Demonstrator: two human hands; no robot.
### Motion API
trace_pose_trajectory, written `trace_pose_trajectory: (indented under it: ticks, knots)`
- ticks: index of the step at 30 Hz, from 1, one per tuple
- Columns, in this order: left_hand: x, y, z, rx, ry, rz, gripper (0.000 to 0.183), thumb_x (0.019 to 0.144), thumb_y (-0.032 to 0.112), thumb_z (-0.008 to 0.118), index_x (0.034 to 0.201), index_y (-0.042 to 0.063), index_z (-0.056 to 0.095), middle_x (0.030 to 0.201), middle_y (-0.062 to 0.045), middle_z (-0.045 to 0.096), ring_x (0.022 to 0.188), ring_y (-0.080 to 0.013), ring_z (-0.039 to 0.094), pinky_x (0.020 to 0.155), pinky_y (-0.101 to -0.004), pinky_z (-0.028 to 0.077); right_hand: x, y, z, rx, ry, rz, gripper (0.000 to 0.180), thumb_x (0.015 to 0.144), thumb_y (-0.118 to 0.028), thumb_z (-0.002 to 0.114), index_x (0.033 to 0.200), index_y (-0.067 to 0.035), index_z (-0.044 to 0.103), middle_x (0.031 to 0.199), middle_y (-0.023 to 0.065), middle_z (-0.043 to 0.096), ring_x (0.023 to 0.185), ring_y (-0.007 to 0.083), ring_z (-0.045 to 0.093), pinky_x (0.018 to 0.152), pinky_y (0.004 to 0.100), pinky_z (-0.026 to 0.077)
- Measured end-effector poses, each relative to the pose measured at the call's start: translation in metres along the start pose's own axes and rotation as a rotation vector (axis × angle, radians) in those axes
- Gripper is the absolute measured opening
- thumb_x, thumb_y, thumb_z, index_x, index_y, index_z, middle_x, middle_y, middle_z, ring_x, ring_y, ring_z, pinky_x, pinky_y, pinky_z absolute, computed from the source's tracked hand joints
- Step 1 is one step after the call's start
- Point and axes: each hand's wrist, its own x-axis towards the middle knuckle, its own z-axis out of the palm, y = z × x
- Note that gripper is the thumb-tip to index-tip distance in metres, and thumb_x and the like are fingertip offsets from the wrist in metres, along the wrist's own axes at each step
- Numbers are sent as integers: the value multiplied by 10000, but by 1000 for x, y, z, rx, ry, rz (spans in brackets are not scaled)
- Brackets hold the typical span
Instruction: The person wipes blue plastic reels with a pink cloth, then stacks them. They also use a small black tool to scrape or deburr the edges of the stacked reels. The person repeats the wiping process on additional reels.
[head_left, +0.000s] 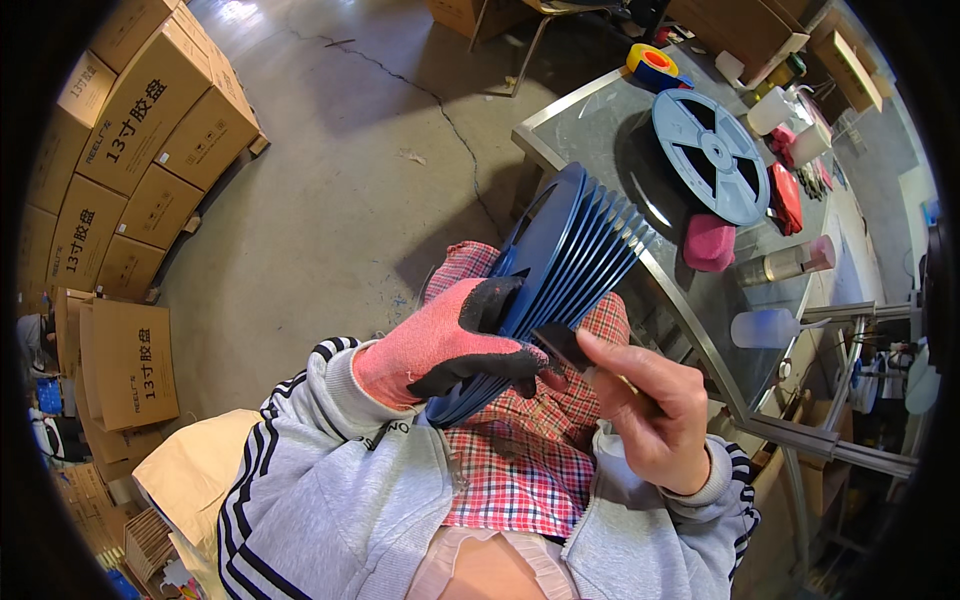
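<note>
A stack of dark blue plastic reel discs (555, 247) stands tilted on edge above the lap, over a red checked apron (517, 480). My left hand (465, 341), in a pink glove with black coated palm and fingers, grips the stack near its lower part. Bare, my right hand (652, 405) is closed around a small tool with a flat black piece (559, 345) at its front, close to the discs' edges and the left fingertips. The tool's exact kind cannot be told. A grey-blue spoked reel (711, 156) lies on the metal-edged table to the right.
On the table (592, 112) are rolls of tape (652, 64), a pink block (709, 242), a red packet (784, 196), white bottles (770, 111) and a squeeze bottle (763, 328). Cardboard boxes (139, 112) are stacked at left. A chair (536, 45) stands beyond the cracked floor.
</note>
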Motion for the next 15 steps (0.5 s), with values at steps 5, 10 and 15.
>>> trace_pose_trajectory:
  ticks: [5, 10, 15]
  knots:
    - [-2, -1, 0, -57, 23, 65, 448, 899, 84, 662, 1313, -34, 538, 1169, -139, 678, 1007, -195, 683, 844, -327, 575, 0, 3, 0, 69, 115, 35, 369, 887, 118, 601, 1246, 44, 645, 961, 161, 724, 771, 125, 661, 681, 228, 498]
    - [-3, -3, -1, -83, -14, 74, 459, 897, 95, 662, 1314, -54, 542, 1180, -133, 677, 1042, -194, 670, 934, -316, 535, 5, 8, 5, 34, 150, 48, 377, 921, 99, 537, 1280, 39, 635, 824, 36, 627, 671, 44, 545, 590, 185, 437]
    - [-2, -4, -1, -85, -8, 74, 442, 898, 102, 667, 1296, -53, 556, 1165, -130, 680, 1049, -196, 666, 939, -323, 531, 8, 7, 6, 16, 144, 58, 370, 921, 108, 533, 1267, 39, 643, 851, 39, 646, 658, 43, 554, 582, 183, 440]
